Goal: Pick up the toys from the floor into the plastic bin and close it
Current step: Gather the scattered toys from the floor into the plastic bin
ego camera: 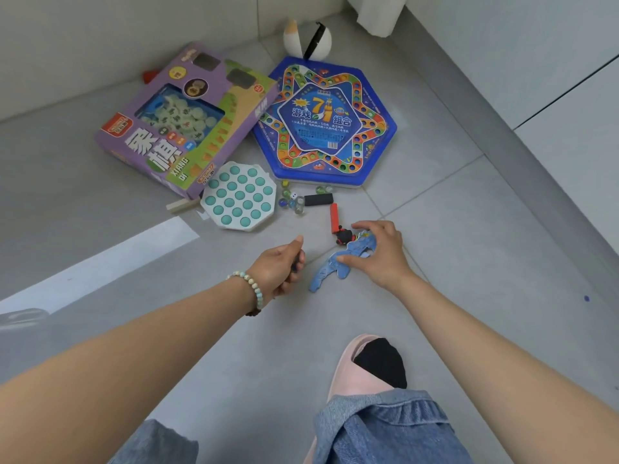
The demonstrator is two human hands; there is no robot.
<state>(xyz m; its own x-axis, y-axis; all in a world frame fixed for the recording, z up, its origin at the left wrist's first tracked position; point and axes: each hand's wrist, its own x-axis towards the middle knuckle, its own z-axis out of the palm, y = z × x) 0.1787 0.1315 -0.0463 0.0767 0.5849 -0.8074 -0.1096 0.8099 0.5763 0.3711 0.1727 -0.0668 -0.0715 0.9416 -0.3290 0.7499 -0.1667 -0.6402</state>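
Observation:
Toys lie on the grey tile floor. My right hand point(380, 252) curls over a flat blue shark-shaped toy point(330, 272), thumb and fingers pinching its middle. A small black and red figure point(344, 236) sits beside my fingertips, below a red block point(334, 217). My left hand point(279, 266) is curled round a small dark object that is mostly hidden. Farther off lie a black block point(318, 199), several marbles with a white die point(292, 199), a teal pop-bubble toy point(238, 198), a purple chess box point(182, 117) and a blue hexagonal game board point(326, 123). No plastic bin is in view.
A white egg-shaped toy point(306, 40) stands in the far corner by the wall. A wooden block point(182, 205) lies left of the pop-bubble toy. White cabinets point(552, 78) run along the right. My foot in a pink slipper point(363, 363) is planted below my right hand.

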